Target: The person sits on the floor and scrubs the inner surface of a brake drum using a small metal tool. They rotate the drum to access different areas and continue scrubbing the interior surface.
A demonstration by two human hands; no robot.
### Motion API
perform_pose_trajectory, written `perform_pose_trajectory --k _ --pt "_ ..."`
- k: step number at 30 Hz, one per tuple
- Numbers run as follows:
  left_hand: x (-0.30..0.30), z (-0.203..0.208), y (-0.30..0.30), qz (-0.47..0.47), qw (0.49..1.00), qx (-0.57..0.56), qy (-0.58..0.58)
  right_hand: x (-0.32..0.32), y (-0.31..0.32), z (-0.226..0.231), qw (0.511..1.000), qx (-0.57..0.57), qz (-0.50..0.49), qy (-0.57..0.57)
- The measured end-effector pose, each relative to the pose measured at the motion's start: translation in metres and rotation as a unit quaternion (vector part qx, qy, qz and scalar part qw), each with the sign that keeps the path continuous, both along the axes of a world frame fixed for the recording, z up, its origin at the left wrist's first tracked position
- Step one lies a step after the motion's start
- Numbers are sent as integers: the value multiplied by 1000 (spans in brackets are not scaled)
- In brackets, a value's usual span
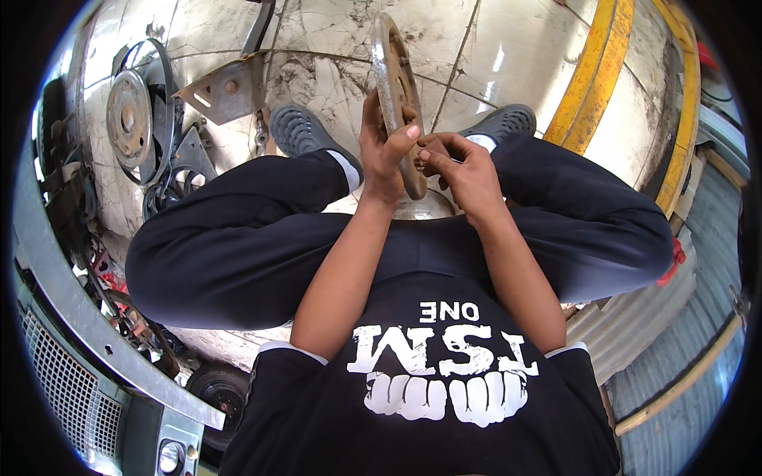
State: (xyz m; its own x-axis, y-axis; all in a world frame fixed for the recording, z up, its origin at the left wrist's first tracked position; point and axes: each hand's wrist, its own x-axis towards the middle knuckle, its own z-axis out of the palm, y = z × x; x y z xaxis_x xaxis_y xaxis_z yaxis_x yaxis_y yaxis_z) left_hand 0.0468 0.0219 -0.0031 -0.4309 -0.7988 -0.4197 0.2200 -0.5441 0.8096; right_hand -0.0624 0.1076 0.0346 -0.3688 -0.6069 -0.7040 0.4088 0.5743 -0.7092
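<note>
A rusty round metal plate with a thick rim (384,55) stands upright between my legs, seen nearly edge-on. My left hand (384,155) grips it from the left side, thumb across its edge and fingers behind. My right hand (464,170) is at the lower right of the plate, thumb and fingers pinched together. Whatever sits in that pinch is too small to make out. Under the plate, a rounded metal piece (425,209) shows partly between my thighs.
On the tiled floor at left lie a rusty disc (129,117), a black belt (165,75) and a metal bracket (230,87). Yellow steel bars (591,75) run along the right, beside corrugated sheets (675,381). A vehicle front with a mesh grille (67,389) fills the lower left, near a tyre (218,393).
</note>
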Motion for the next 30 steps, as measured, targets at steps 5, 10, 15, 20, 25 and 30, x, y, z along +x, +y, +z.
perform_pose_trajectory --k 5,10,15,20,25,30 --pt "-4 2 -2 9 1000 -11 -5 1 7 -10 999 23 31 -5" --pt "-1 0 0 4 1000 -13 -10 1 0 -11 997 60 37 -19" --pt "3 -8 4 -20 999 -39 -7 8 6 -26 998 50 -3 -27" --pt "1 -5 6 -3 999 -39 -6 25 0 -14 997 54 -46 38" --pt "-3 -5 13 -5 999 -44 -13 20 5 -20 995 74 -64 13" --pt "-5 -7 16 -45 994 -93 -31 22 22 -6 993 80 -81 -26"
